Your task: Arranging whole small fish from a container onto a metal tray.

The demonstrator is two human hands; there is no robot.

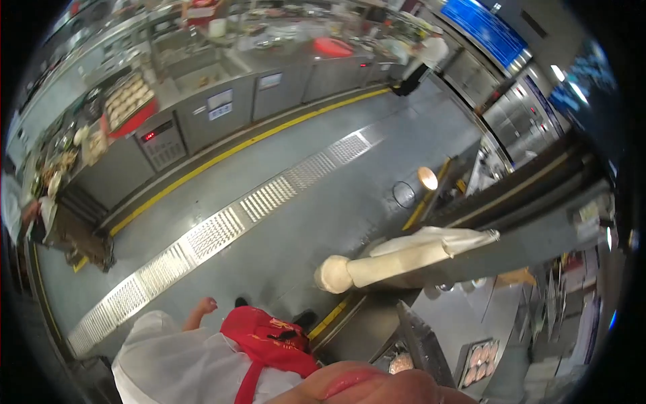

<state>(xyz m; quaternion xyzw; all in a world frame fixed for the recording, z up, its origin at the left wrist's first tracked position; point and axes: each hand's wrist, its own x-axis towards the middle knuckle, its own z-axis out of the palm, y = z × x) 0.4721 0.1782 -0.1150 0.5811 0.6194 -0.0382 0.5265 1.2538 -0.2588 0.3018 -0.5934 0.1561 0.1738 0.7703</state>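
Note:
My left hand (pixel 207 305) is at the lower left, beside my white coat (pixel 176 353) and above the grey floor. Its fingers look partly curled; nothing can be made out in it, and it is too small to judge its grip. A red apron (pixel 267 331) covers my front, with dark shoes just beyond it. My right hand is out of view. In front and to the right, a pale cylindrical object (pixel 398 265) with a rounded end (pixel 335 274) lies near the counter side, a white cloth (pixel 429 240) against it.
A perforated metal drain cover (pixel 214 235) crosses the floor. Steel counters (pixel 282 96) with a sink (pixel 202 76) and a tray of round pale pieces (pixel 128 98) line the far side. One person (pixel 429 55) stands far off, another (pixel 12 202) at the left edge. A meat tray (pixel 479 361) rests lower right.

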